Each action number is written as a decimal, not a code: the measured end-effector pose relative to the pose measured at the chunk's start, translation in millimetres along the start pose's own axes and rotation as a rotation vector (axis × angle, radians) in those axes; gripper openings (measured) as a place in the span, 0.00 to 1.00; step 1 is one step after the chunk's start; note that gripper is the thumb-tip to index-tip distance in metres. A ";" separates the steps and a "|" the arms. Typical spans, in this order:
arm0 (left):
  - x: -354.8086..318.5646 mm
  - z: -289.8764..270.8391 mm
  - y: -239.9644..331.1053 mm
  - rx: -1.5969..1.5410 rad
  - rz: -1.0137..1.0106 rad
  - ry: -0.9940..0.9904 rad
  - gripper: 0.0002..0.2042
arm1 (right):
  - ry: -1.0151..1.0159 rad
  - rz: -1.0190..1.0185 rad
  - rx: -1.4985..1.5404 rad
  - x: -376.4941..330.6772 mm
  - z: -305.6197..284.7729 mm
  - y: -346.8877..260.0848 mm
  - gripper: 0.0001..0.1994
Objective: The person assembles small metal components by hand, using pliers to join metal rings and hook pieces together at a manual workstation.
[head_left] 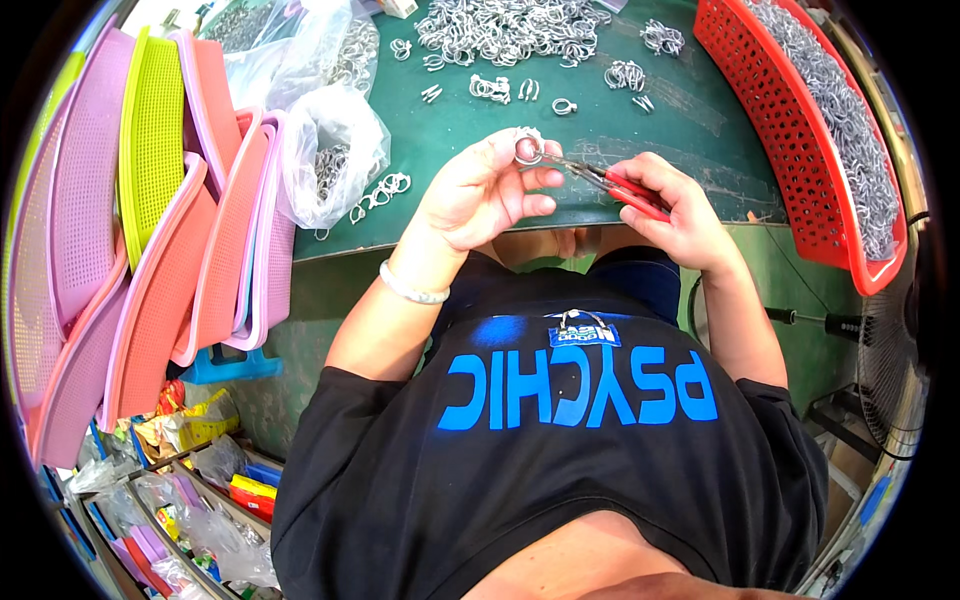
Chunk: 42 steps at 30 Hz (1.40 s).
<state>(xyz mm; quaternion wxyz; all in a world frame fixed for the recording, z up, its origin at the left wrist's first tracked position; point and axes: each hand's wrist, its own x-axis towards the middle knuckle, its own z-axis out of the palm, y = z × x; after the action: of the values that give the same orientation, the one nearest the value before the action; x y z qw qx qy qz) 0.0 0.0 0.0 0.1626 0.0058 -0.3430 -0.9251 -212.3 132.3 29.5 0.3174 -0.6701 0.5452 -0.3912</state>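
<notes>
Between the thumb and fingertips of my left hand (478, 195) is a small silver metal ring (529, 161), held up just over the near edge of the table. My right hand (682, 210) is closed around red-handled pliers (640, 196). Their thin jaws point left and reach the ring; whether they grip it, I cannot tell. Beyond my hands, a few similar rings (564, 106) lie loose on the green table (660, 125). A large heap of rings (505, 32) spreads across its far side.
On the right stands a red perforated basket (800, 150) full of metal rings. A clear plastic bag (360, 140) with rings sits at the left edge. Stacked pink, purple and green baskets (150, 150) fill the far left. A black fan (890, 350) stands at lower right.
</notes>
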 end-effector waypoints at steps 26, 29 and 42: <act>13.1 28.2 -0.7 -0.029 0.202 0.332 0.12 | 0.011 0.098 -0.143 4.1 13.5 -2.9 0.18; 12.0 27.6 0.9 -0.032 0.178 0.314 0.12 | 0.131 0.000 -0.238 1.4 18.7 1.8 0.19; 16.7 30.7 -6.0 -0.053 0.177 0.420 0.10 | 0.343 -0.349 -0.770 2.3 -4.9 -0.1 0.21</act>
<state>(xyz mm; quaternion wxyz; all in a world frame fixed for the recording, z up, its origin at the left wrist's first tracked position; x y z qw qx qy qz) -21.3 18.6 21.4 0.3110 0.1638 -0.2764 -0.8945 -216.3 130.1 32.5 -0.1202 -0.7467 0.5746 -0.3129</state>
